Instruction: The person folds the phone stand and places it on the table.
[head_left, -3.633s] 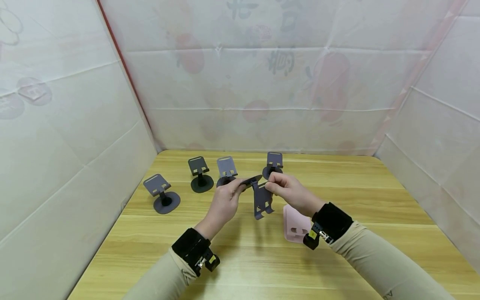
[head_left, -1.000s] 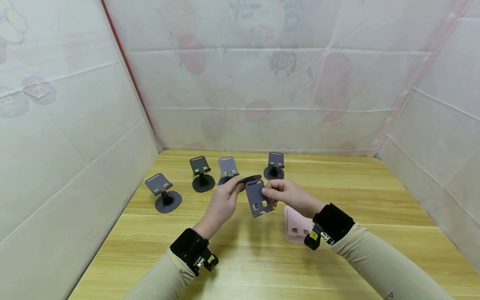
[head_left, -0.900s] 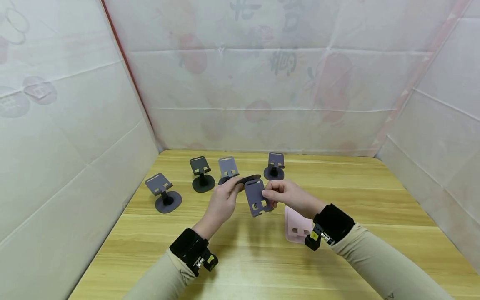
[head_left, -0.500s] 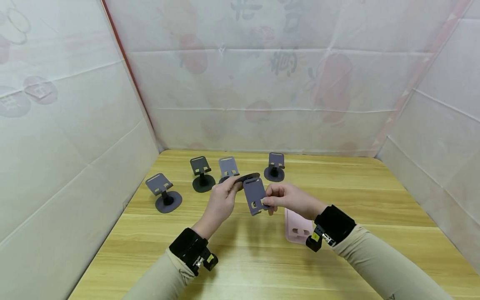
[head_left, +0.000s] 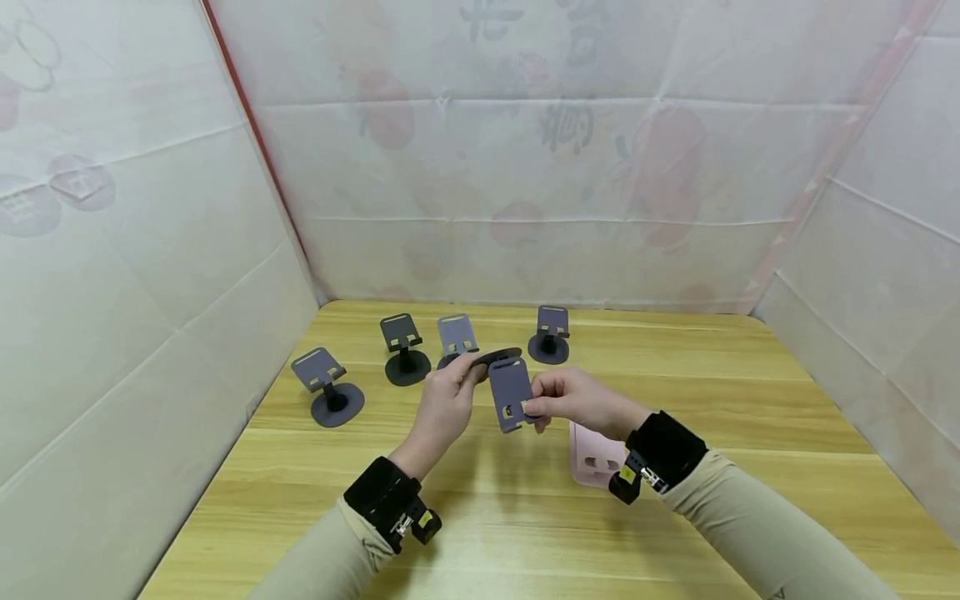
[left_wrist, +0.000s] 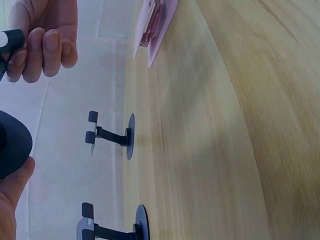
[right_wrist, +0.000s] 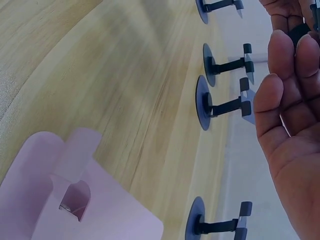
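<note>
— Counter (head_left: 480,517) first: where does the grey stand (head_left: 510,392) sit over it?
— Above the middle, held between both hands, clear of the wood.
— Its long axis?
— Plate hangs near upright, round base at the far top end.
— Who holds what?
— Left hand (head_left: 444,406) pinches the base; right hand (head_left: 573,402) pinches the plate's lower right edge.

**Stands on a wooden table**

Four dark stands (head_left: 327,387) (head_left: 405,347) (head_left: 456,337) (head_left: 549,332) sit in a curved row on the wooden table (head_left: 750,400). Each has a round foot and a tilted plate on top. A pink stand (head_left: 592,457) lies flat, nearer the front. White printed sheets (head_left: 525,167) wall the table on three sides.
</note>
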